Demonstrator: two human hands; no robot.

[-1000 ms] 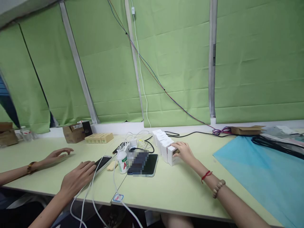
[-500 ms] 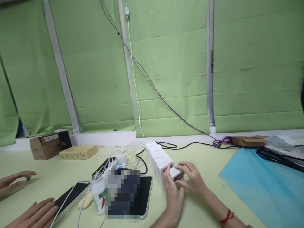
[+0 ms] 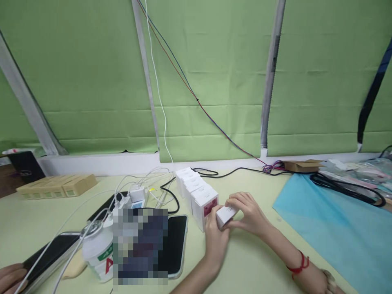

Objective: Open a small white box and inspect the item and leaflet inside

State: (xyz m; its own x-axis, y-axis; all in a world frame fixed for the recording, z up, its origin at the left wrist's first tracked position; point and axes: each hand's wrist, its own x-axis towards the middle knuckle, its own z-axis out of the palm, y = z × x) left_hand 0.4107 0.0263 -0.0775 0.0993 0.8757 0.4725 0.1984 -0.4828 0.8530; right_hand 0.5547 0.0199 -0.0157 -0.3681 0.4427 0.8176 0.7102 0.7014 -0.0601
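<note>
**Head view: both hands closed on a small white box**

The head camera showed the right hand (image 3: 249, 212) and the left hand (image 3: 216, 237) meeting over the pale green table (image 3: 245, 261), both gripping one small white box (image 3: 226, 214) between them. The right hand's fingers curled over the box's top and far side, closed narrowly around it; the left hand's fingertips pressed its near left end, though the thumb's exact placing was hard to make out. The box sat tilted, lifted slightly off the table as far as could be told. Just left of the hands stood a row of white boxes (image 3: 196, 192), the nearest almost touching the left hand's fingers. Further left lay a dark phone (image 3: 176, 245) and a white bottle (image 3: 96, 257). To the right of the right hand lay a blue sheet (image 3: 330, 228). Another person's hand (image 3: 9, 277) rested at the far left edge.
</note>
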